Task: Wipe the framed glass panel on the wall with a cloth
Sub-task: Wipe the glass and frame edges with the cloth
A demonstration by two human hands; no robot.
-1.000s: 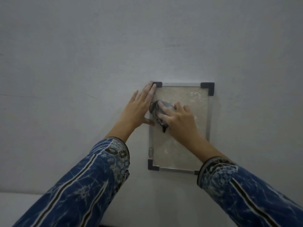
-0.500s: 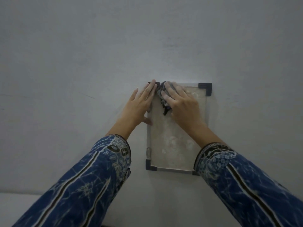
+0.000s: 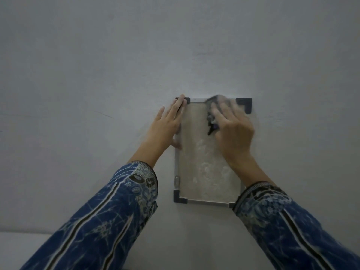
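The cloth [image 3: 212,114] is pressed flat under the spread fingers of the right hand [image 3: 231,129] at the top of the tall glass panel [image 3: 202,162], so the smeared glass lies below those fingers

Plain grey-white painted wall [image 3: 97,65] filling nearly everything, matte, slightly uneven. Thin scratch [image 3: 104,114] about halfway down that wall, left of centre, plus a faint smudge [image 3: 201,53] higher up and to the right. Paler ledge or floor strip [image 3: 21,248] along the wall's bottom left. Dim, soft light, bluish cast.
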